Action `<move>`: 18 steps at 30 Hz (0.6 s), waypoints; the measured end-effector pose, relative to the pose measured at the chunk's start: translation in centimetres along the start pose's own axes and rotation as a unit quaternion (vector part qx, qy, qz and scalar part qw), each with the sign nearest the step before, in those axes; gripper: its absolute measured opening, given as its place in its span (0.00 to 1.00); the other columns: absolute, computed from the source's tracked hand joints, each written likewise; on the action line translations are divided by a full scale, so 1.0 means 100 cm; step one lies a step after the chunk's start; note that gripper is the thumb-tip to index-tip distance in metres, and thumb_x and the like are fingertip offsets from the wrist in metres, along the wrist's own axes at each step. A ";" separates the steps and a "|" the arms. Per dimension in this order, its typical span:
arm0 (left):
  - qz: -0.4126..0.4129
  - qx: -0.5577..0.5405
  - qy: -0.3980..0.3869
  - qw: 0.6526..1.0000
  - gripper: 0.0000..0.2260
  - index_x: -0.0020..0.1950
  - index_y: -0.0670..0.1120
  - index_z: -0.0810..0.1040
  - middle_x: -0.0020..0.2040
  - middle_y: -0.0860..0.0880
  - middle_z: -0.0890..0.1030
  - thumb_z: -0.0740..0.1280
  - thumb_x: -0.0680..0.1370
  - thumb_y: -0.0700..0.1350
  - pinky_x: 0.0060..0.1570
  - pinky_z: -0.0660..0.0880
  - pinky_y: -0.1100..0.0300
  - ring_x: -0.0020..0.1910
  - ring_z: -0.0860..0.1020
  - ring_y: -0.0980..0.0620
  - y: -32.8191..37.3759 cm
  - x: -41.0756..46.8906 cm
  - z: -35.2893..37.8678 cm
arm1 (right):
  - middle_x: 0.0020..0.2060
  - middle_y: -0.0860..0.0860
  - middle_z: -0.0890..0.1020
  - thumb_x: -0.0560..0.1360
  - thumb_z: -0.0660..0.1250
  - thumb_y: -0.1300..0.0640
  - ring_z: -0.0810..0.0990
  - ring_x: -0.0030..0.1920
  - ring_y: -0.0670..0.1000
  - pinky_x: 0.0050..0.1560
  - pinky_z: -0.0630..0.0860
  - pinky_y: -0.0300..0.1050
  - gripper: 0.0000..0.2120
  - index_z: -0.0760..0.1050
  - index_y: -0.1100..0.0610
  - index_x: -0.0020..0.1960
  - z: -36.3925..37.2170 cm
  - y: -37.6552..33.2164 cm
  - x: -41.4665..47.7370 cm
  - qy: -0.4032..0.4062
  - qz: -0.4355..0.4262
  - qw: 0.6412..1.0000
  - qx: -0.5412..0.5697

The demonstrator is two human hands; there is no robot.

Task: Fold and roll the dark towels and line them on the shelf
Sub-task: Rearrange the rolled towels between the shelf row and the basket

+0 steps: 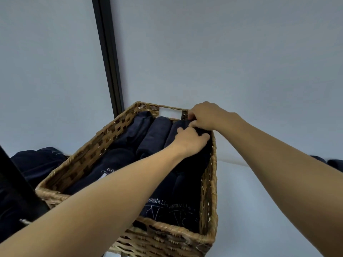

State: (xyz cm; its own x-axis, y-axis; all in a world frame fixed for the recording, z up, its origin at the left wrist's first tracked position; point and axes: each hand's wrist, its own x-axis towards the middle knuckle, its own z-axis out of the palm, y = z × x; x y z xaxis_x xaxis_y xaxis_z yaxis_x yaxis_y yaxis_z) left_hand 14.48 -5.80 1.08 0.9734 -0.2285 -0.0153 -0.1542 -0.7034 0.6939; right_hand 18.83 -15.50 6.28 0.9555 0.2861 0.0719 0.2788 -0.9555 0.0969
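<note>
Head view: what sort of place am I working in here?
Likely a gym's towel storage: wicker basket of rolled dark towels, FITNESS lettering on one, white shelf underneath.

A wicker basket (89,154) is set on a shelf (259,201), with rolled towels (156,138) laid side by side in it. At its far right corner the rightmost towel (204,156) is gripped by the left hand (191,140), just before the right hand (206,115). A heap of towels (37,164) is piled left of the basket; possibly more towels (334,163) are lying far right. An upright post (109,62) is placed behind.

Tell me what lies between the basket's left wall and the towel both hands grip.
Head view: rolled dark towels lie side by side there, inside the wicker basket.
</note>
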 end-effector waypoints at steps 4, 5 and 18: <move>0.064 0.132 -0.044 0.988 0.24 0.63 0.43 0.71 0.48 0.46 0.78 0.68 0.74 0.58 0.43 0.74 0.57 0.52 0.77 0.45 0.003 -0.011 -0.018 | 0.58 0.53 0.78 0.76 0.68 0.50 0.77 0.56 0.55 0.53 0.74 0.46 0.16 0.77 0.53 0.62 0.001 0.003 0.005 -0.009 -0.007 1.000 0.004; 0.066 0.128 -0.073 0.987 0.20 0.55 0.42 0.73 0.42 0.48 0.77 0.70 0.74 0.56 0.36 0.72 0.60 0.45 0.77 0.48 0.001 -0.013 -0.021 | 0.58 0.54 0.77 0.76 0.69 0.50 0.77 0.56 0.55 0.52 0.74 0.46 0.17 0.77 0.54 0.62 0.002 0.001 0.007 -0.010 -0.007 1.000 -0.003; 0.137 0.372 -0.158 0.904 0.30 0.71 0.38 0.67 0.69 0.38 0.67 0.69 0.77 0.54 0.54 0.72 0.54 0.60 0.74 0.41 -0.003 -0.028 -0.015 | 0.51 0.54 0.79 0.74 0.70 0.53 0.76 0.46 0.55 0.51 0.76 0.48 0.10 0.77 0.56 0.52 0.024 -0.010 0.024 -0.063 0.013 0.995 -0.073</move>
State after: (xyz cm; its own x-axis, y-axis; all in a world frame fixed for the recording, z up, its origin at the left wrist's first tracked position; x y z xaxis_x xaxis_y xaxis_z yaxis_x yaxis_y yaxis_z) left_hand 12.07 -3.99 1.98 0.8031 -0.5606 -0.2020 -0.5674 -0.8230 0.0281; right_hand 21.11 -14.03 3.96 0.9695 0.2404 -0.0482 0.2449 -0.9391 0.2412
